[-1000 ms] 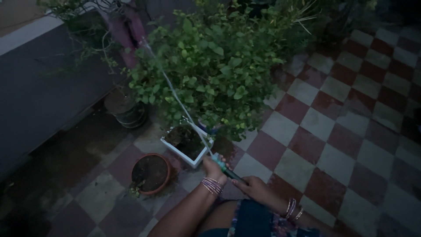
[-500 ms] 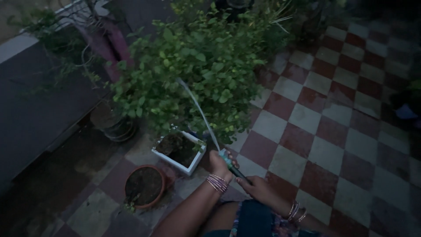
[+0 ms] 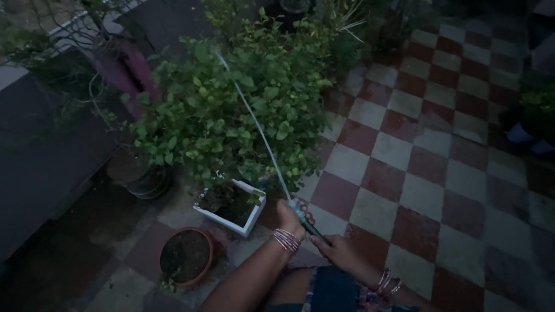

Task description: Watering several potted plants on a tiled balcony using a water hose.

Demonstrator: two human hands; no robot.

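Observation:
My left hand [image 3: 289,218] grips the tip of a green hose [image 3: 307,222], with bangles on the wrist. Just behind it my right hand [image 3: 338,252] holds the same hose lower down. A thin water jet [image 3: 254,121] shoots from the nozzle up and to the left over a big leafy bush [image 3: 231,110]. Below the bush stands a white square pot [image 3: 231,203] filled with dark soil, a little left of my left hand.
A round terracotta pot [image 3: 186,256] with soil sits at the lower left. A dark round pot [image 3: 141,176] stands by the low wall [image 3: 40,150] on the left. Red and white checkered floor tiles [image 3: 433,185] spread to the right, with more potted plants [image 3: 535,110] at the far right edge.
The view has shifted, so the pots sit lower left. The water jet swung right toward the bush's middle, then back up and left over the bush. Both hands keep their hold on the hose.

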